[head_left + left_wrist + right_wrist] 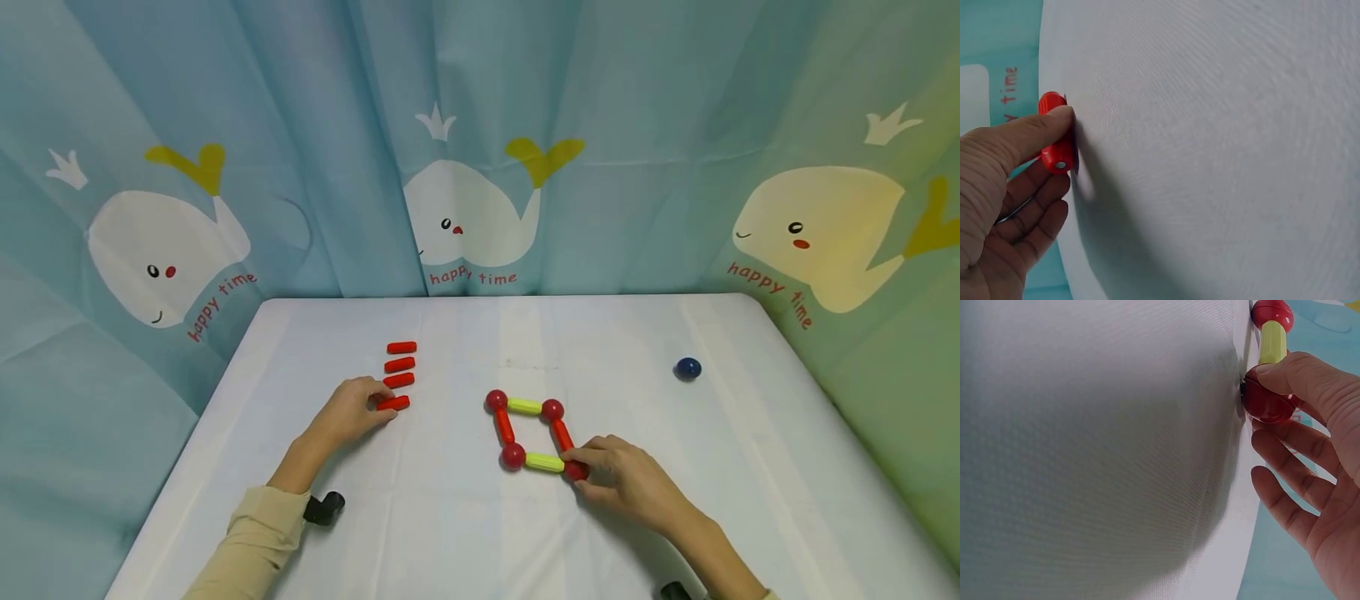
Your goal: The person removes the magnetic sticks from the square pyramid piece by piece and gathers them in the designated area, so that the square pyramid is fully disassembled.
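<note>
My left hand pinches the nearest red rod between thumb and fingers; the left wrist view shows this red rod with a small metal disc in its end. Beyond it, several more red rods lie in a column. My right hand holds the near right red ball of a four-sided frame. Red balls form its corners, joined by two yellow-green rods and two red rods. In the right wrist view, thumb and fingers grip that red ball, with a yellow-green rod attached.
A dark blue ball sits at the right rear of the white-covered table. Behind the table's far edge hangs a blue curtain printed with whales. A black wrist device is at the left cuff.
</note>
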`<state>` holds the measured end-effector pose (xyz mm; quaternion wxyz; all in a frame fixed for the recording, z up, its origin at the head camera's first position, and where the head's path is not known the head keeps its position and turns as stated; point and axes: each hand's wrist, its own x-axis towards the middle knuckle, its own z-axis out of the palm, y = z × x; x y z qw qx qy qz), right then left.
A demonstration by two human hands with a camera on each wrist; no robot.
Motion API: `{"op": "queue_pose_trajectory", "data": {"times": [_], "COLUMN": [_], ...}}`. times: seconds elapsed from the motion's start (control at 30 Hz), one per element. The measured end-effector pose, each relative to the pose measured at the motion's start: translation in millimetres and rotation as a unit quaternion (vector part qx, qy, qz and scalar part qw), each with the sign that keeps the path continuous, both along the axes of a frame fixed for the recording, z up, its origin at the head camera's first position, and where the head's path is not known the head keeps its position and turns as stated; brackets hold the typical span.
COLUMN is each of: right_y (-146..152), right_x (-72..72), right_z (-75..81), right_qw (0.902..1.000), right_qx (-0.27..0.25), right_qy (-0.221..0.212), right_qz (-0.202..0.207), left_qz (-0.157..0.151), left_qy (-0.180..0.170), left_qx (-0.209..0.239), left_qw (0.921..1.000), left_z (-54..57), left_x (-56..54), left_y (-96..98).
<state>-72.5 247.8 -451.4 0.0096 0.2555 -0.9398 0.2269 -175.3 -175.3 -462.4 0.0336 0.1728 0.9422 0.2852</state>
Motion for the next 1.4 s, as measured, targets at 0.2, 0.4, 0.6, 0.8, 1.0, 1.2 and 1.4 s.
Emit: {"op": "queue_pose_trajectory", "data": {"times": [0.2, 0.4, 0.6, 0.8, 1.0, 1.2, 1.4], "right_y": [0, -1, -1, -2, -4, -8, -13], "right_x": [0.1, 0.5, -0.6, -1.0, -1.0, 0.2, 3.1], "right_z": [1.1, 1.7, 2.8, 3.2, 0.8, -4.2, -6.6], "right_qw": [1.0, 1.0, 1.0, 0.9999, 0.9988, 0.9969, 0.9938], "right_qx": [-0.003, 0.002, 0.003, -0.006, -0.034, -0.069, -0.104], "right_qy": [0.009, 0.003, -0.009, -0.016, -0.034, -0.037, -0.037], "right_qz": [0.003, 0.0, -0.001, 0.0, 0.003, -0.002, 0.014], "left_qz": [0.003, 0.016, 0.026, -0.032, -0.113, -0.202, -0.229], "left_qy": [0.003, 0.01, 0.039, 0.14, 0.137, 0.111, 0.114], "left_qx": [0.018, 0.012, 0.028, 0.092, 0.089, 0.086, 0.065], "left_qw": [0.9998, 0.9997, 0.9985, 0.9854, 0.9801, 0.9692, 0.9645], "left_z": [-4.9, -5.2, 0.7, 15.0, 22.4, 17.5, 9.1], "left_x": [-0.3, 2.4, 10.6, 20.2, 38.2, 51.9, 56.7], "left_y": [-3.3, -7.9, -4.5, 25.0, 71.9, 119.1, 145.8]}}
